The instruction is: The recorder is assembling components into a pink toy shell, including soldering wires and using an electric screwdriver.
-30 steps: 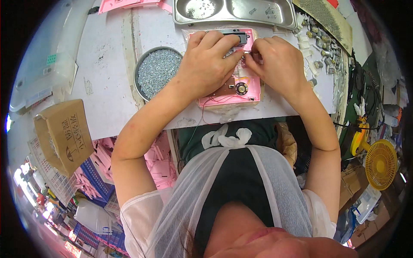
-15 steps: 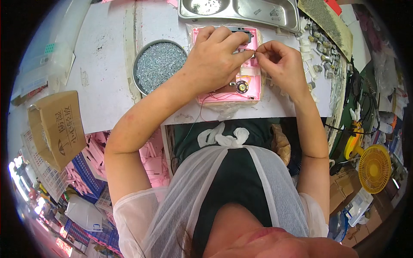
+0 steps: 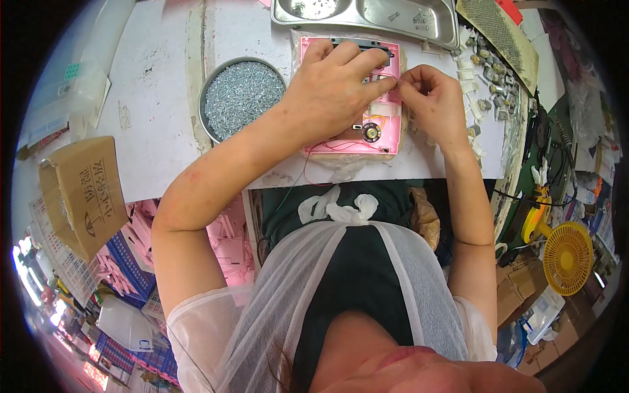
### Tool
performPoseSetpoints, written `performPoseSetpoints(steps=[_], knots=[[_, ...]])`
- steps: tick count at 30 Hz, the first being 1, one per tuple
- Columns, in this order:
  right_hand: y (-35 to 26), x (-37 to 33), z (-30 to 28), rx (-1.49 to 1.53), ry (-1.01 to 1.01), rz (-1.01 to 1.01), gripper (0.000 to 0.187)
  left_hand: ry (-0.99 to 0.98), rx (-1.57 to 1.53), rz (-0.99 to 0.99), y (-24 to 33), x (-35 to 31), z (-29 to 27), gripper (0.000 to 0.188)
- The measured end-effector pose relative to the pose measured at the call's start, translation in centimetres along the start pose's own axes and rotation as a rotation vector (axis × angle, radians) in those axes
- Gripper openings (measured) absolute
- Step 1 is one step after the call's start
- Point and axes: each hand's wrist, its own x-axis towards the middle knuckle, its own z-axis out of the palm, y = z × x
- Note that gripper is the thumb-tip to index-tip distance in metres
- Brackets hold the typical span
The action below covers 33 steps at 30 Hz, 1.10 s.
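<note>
A pink plastic housing (image 3: 388, 139) lies open on the table, with wires and small parts inside. My left hand (image 3: 334, 92) lies over its upper part, fingers bent and pressed onto it, the thumb stretched toward the right edge. Thumb and forefinger of my right hand (image 3: 434, 101) pinch together at that edge, beside the left thumb. A thin red wire (image 3: 389, 74) loops up near these fingertips; its end is hidden. In the lower part of the housing sits a round speaker-like part (image 3: 371, 132). Along the top edge is a dark grey part (image 3: 391, 55), partly covered by the fingers.
Left of the housing stands a round metal bowl (image 3: 204, 112) full of small screws. A metal tray (image 3: 363, 27) with compartments is at the back. Several small white and metal parts (image 3: 491, 72) lie at the right. A yellow fan (image 3: 568, 259) and a cardboard box (image 3: 88, 196) flank the table.
The housing has shifted slightly to the right, and both hands have moved a little with it. My fingertips stay close together at its right edge.
</note>
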Motion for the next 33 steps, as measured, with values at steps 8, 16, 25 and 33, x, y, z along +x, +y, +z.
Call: performPoseSetpoints(steps=[8, 16, 25, 33], knots=[[0.4, -3.7, 1.2, -0.081, 0.168, -0.344, 0.024, -0.080, 0.044, 0.042, -0.2, 0.2, -0.6, 0.041], [-0.2, -2.8, -0.1, -0.147, 0.099, -0.304, 0.022, -0.065, -0.027, 0.079, -0.8, -0.1, -0.4, 0.045], [0.1, -0.8, 0.3, -0.014, 0.086, -0.125, 0.019, 0.004, -0.044, 0.071, -0.6, -1.1, 0.3, 0.048], [-0.9, -0.8, 0.9, -0.290, 0.162, -0.226, 0.021, -0.003, -0.042, 0.062, -0.5, -1.2, 0.2, 0.047]])
